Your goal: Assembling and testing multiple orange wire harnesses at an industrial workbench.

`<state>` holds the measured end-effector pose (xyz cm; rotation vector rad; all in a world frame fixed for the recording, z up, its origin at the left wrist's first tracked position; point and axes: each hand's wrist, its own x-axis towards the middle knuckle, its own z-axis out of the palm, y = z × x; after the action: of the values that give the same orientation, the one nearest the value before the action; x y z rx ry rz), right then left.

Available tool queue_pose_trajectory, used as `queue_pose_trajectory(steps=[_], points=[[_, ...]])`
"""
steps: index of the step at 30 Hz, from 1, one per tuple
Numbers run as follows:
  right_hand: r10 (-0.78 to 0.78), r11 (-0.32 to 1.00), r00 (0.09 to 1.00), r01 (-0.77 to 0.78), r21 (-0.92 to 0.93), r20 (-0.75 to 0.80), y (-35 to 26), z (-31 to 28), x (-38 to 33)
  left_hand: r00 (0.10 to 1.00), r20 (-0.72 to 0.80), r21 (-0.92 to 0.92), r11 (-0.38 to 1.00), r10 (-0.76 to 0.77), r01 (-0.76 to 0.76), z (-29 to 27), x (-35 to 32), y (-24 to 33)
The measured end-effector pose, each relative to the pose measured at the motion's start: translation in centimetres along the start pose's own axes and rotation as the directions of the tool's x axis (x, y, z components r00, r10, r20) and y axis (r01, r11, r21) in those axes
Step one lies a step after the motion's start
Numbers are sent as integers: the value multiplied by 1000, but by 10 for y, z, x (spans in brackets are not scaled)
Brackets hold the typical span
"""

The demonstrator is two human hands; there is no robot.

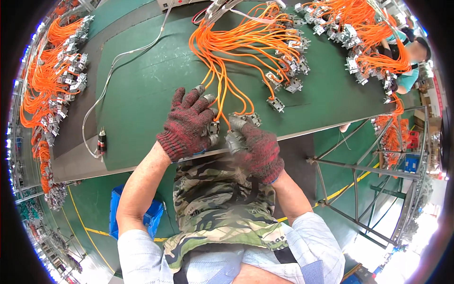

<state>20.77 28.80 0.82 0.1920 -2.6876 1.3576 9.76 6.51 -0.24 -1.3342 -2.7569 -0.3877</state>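
Observation:
My left hand (pixel 188 124), in a dark red and black knit glove with grey fingertips, is closed on a metal connector (pixel 214 128) at the end of an orange cable. My right hand (pixel 259 150), gloved alike and partly blurred, has its fingers drawn together near the table's front edge. Whatever lies between those fingers is hidden. Touching its fingertips is a second metal connector (pixel 254 119) on orange cables. Both belong to a bundle of orange cables (pixel 222 43) fanned over the green table mat, with several metal connectors (pixel 294 64) at its right end.
A two-pronged probe (pixel 101 142) on a grey wire lies at the mat's left. Behind stands a box-shaped device (pixel 177 3). More orange cable bundles (pixel 42 90) hang left and right (pixel 352 23). A person (pixel 410 57) is at far right, above a metal frame (pixel 364 168). A blue bin (pixel 115 208) sits below the table.

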Motion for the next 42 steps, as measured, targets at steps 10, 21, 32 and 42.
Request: queue_pose_trajectory(steps=[10,21,32,42], points=[[-204,841,958,278,-464,203,25,27,3,984,177,172,984,7,-38,0,7,4],[135,989,879,-148,9,-458,76,-54,20,940,-324,-94,985,108,-146,-29,52,24],[180,965,892,-243,-104,-416,68,-68,26,958,-69,21,960,280,-279,40,190,40],[88,793,985,20,-609,148,70,-64,30,779,604,-575,769,169,279,18,176,8]])
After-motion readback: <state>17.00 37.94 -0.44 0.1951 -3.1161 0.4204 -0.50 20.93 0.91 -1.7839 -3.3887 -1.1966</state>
